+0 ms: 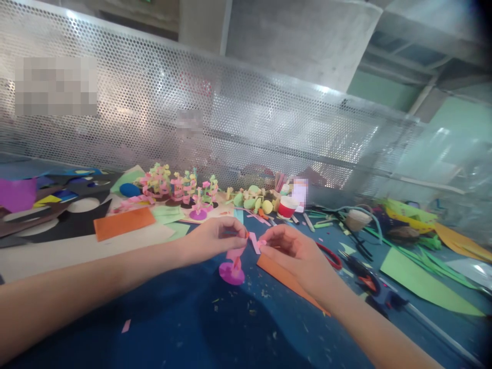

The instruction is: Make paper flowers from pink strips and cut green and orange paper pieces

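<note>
My left hand (221, 237) is closed in a pinch at the top of a small pink craft model (236, 262), which stands on a round purple base (227, 277) above the blue table. The fingers hide the model's upper part. Just to the right, my right hand (294, 250) pinches a short pink strip (254, 243) between thumb and fingers, its end close to the left fingertips. Under the right hand lies an orange sheet (286, 279), partly covered by it. Red-handled scissors (331, 256) rest beside the right wrist.
Several finished pink and yellow craft models (184, 188) stand at the back. A red and white cup (286, 207) is near the perforated metal screen (261, 123). To the right lie a glue gun (371, 282) and a green sheet (425, 282); another orange sheet (125, 223) is left.
</note>
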Demonstrator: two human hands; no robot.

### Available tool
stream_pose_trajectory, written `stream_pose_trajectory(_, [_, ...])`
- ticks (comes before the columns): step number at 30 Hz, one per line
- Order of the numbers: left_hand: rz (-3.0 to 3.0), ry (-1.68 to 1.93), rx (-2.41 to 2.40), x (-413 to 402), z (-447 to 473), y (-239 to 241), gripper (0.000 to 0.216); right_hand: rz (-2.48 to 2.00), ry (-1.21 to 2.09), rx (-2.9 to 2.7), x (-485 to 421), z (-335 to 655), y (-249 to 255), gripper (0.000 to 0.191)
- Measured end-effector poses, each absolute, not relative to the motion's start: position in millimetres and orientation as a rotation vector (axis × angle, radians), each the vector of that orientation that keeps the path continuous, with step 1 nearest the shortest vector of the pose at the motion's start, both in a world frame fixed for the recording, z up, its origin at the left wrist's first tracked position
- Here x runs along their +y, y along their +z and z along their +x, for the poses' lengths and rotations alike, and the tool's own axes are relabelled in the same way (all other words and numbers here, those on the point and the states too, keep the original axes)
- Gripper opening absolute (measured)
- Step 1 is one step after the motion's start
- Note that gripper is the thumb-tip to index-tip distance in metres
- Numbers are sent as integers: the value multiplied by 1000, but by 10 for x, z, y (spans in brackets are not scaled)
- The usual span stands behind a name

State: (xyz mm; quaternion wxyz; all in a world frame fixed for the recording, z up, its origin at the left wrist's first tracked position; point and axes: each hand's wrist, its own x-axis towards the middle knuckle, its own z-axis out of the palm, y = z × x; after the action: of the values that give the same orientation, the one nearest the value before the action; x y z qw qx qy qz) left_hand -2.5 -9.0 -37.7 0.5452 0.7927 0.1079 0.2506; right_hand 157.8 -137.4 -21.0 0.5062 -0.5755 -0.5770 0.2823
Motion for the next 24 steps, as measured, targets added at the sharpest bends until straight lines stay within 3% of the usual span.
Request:
stream_pose_trajectory(8, [1786, 483, 219, -44, -65, -349, 9, -1338, 708, -1469, -1315, 1557, -283, 10])
stream_pose_trajectory(24, [1759, 484, 10, -18, -169, -410, 33, -1281, 754, -1496, -1288, 1426, -249, 8])
